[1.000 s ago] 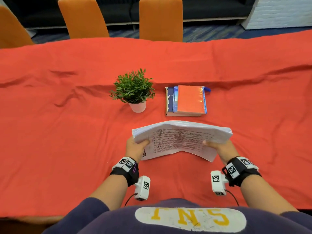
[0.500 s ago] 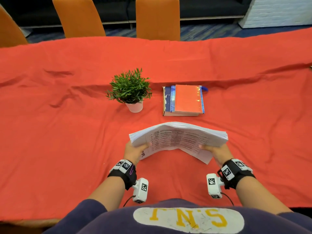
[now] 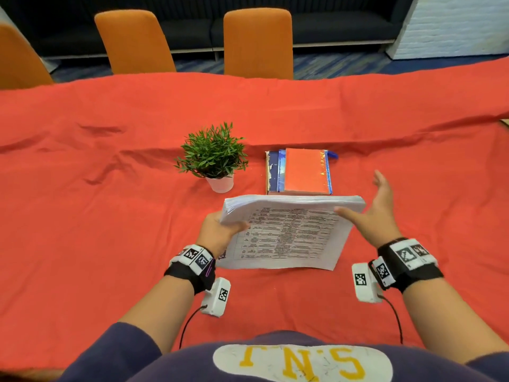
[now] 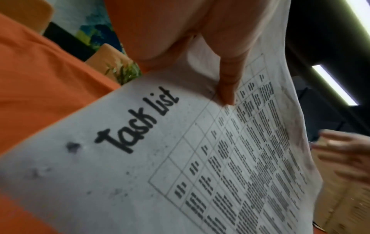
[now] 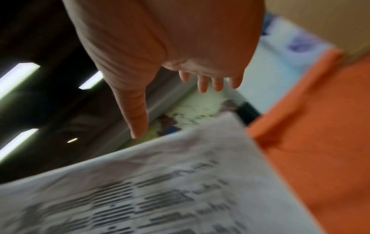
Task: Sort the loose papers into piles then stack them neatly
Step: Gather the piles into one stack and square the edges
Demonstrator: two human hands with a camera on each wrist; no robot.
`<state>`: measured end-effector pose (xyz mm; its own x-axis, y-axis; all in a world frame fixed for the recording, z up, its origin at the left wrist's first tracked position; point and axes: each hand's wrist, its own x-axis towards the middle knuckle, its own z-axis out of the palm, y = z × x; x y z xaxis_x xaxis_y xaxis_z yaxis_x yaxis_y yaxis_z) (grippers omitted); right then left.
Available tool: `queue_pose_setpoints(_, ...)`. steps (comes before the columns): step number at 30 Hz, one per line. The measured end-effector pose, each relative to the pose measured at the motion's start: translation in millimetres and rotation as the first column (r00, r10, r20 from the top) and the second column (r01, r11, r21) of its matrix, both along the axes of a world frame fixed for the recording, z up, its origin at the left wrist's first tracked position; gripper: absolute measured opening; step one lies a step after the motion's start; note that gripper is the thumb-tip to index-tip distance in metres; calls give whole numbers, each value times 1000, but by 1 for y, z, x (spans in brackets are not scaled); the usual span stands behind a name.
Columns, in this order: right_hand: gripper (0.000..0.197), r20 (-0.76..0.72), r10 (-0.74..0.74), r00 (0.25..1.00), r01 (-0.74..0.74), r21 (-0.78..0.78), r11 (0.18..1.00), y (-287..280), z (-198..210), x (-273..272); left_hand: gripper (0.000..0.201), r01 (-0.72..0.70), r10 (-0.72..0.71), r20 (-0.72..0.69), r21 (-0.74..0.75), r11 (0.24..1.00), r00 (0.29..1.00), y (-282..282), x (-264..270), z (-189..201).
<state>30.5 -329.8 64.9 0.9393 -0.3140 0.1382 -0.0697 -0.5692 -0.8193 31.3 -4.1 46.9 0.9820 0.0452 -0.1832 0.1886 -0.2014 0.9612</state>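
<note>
A thick stack of white printed papers (image 3: pixel 286 232) is held above the red tablecloth in front of me, its top sheet a "Task list" table (image 4: pixel 180 158). My left hand (image 3: pixel 220 230) grips the stack's left edge, thumb (image 4: pixel 226 82) pressed on the top sheet. My right hand (image 3: pixel 371 213) is off the paper at the stack's right edge, fingers (image 5: pixel 210 80) spread and straight, thumb pointing toward the sheets. The blurred stack (image 5: pixel 160 182) fills the lower part of the right wrist view.
A small potted green plant (image 3: pixel 213 158) stands beyond the papers to the left. A pile of books with an orange cover (image 3: pixel 301 172) lies just behind the stack. The red tablecloth (image 3: pixel 82 216) is wrinkled. Orange chairs (image 3: pixel 257 42) line the far side.
My right hand has let go of the stack's right edge and opened, moving out to the right. The left hand alone now holds the papers, and the stack has flattened.
</note>
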Motion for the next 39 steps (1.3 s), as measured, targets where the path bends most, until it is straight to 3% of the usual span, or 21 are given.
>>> queue_pose_setpoints(2,103,6,236,972,-222,-319,921,24,28,6,17,49,-51,38,52,997,998,-2,6,16)
queue_pose_setpoints(4,86,-141,410,901,-424,-484,765,50,48,11,18,106,-111,55,89,990,992,-5,13,30)
queue_pose_setpoints(6,47,-275,471,838,-544,-485,684,63,59,14,19,142,-154,83,134,981,985,-8,16,45)
queue_pose_setpoints(8,12,-315,508,802,-594,-339,729,64,64,14,14,158,-180,112,183,970,977,-13,18,59)
queue_pose_setpoints(11,3,-245,518,819,-565,-186,804,58,65,15,13,215,-246,106,241,946,963,-10,20,75)
queue_pose_setpoints(14,6,-170,487,857,-497,-21,868,44,64,16,16,204,-229,120,190,960,966,11,24,76)
queue_pose_setpoints(17,9,-100,445,890,-417,217,882,30,60,17,30,68,-63,95,-47,997,994,26,22,57)
queue_pose_setpoints(20,15,-100,368,924,-276,490,827,29,44,16,28,-24,23,-6,-292,956,1000,10,13,27)
queue_pose_setpoints(23,25,-159,309,938,-143,634,760,32,21,14,14,-85,65,-67,-364,927,996,-14,2,6)
queue_pose_setpoints(26,33,-265,289,920,-32,683,730,31,-12,11,7,-150,95,-164,-366,919,982,-25,-4,-11)
queue_pose_setpoints(29,75,-365,329,871,28,705,709,28,-56,9,7,-194,116,-250,-314,929,961,-25,-10,-34)
queue_pose_setpoints(30,79,-397,331,856,50,701,711,30,-65,8,7,-211,134,-277,-271,939,952,-25,-11,-42)
queue_pose_setpoints(33,39,-471,305,828,90,648,756,43,-70,2,10,-250,199,-344,-110,962,918,-22,-6,-64)
queue_pose_setpoints(39,45,-596,186,782,181,502,846,46,-126,14,10,-212,225,-426,79,974,876,-25,14,-93)
